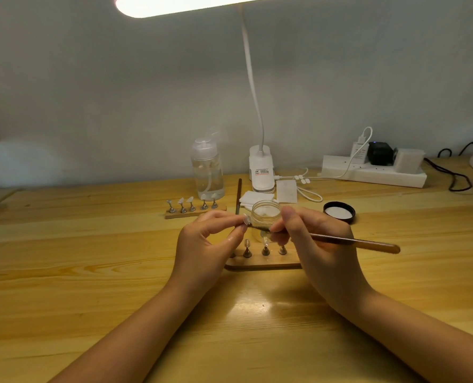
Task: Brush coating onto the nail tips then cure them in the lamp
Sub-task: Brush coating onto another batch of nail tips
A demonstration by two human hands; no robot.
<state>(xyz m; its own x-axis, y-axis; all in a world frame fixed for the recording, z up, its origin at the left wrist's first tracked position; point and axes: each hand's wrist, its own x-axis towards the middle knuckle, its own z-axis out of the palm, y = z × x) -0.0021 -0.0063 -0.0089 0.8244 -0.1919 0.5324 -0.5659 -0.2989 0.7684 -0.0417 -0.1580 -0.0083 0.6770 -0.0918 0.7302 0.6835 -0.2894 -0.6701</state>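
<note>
My left hand (207, 241) pinches a small nail tip holder (247, 219) between thumb and fingers, lifted above the table. My right hand (312, 239) grips a brown wooden brush (354, 241), whose dark bristle end touches the nail tip. Below the hands lies a wooden stand (263, 263) with several metal holders, some carrying nail tips. Behind the hands stands an open clear jar (265, 212). A second wooden stand (195, 214) with several nail tips sits farther back on the left.
The jar's black lid (339, 212) lies upturned to the right. A clear pump bottle (207, 172), a white clip lamp base (261, 168), white wipes (257, 199), a spare brush (238, 196) and a white power strip (373, 171) with cables line the back of the wooden table (91, 258).
</note>
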